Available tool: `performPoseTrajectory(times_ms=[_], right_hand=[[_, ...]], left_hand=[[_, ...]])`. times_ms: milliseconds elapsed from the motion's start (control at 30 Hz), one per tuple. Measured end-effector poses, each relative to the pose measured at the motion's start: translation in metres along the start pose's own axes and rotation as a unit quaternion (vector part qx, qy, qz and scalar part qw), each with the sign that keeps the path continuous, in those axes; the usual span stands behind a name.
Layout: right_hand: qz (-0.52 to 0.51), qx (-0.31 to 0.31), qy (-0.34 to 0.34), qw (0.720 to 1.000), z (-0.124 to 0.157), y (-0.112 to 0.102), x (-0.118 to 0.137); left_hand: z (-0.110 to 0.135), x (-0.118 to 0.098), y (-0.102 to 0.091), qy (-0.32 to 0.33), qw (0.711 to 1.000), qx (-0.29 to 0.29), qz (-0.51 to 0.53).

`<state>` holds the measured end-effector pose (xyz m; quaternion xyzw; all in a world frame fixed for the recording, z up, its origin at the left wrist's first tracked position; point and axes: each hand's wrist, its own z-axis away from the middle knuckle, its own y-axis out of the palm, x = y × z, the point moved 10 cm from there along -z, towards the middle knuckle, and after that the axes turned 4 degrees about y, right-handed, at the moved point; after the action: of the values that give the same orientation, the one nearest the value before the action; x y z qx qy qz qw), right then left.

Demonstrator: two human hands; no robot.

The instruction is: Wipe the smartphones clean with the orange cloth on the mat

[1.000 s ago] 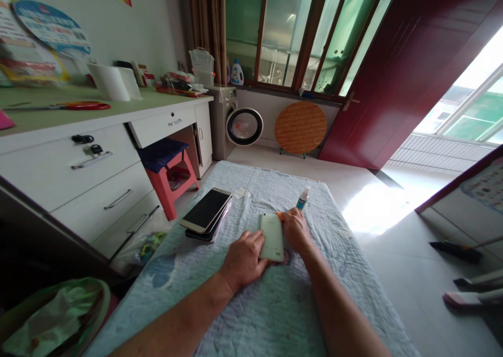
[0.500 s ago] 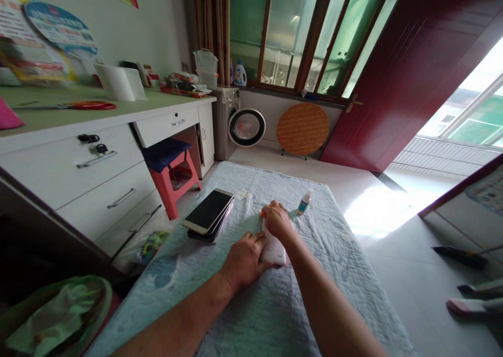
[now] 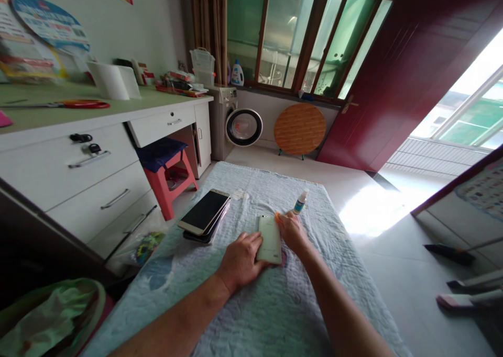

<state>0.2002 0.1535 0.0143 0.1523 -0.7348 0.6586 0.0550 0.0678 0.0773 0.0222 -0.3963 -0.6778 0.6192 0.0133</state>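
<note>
- Pinching the flat white rectangular phone (image 3: 269, 240), our left hand (image 3: 239, 260) sits at its eight o'clock.
- We pinch a bright-orange cloth (image 3: 277, 218) with our right hand (image 3: 292, 231), by the phone's one-o'clock edge.
- The phone lies on pale-blue quilted fabric (image 3: 255, 320).

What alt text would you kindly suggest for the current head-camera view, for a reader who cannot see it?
A person's left grip holds a white phone on a pale blue quilted cover, while the right grip pinches a small orange item beside its upper right edge. A stack of phones lies to the left; a small bottle stands beyond the right grip.
</note>
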Motion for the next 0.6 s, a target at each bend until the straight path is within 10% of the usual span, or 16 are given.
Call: performPoseTrajectory(times_ms=[600], right_hand=[[-0.031, 0.067, -0.006, 0.997, 0.103, -0.011, 0.034]], left_hand=[[0.001, 0.001, 0.001, -0.002, 1.000, -0.002, -0.025]])
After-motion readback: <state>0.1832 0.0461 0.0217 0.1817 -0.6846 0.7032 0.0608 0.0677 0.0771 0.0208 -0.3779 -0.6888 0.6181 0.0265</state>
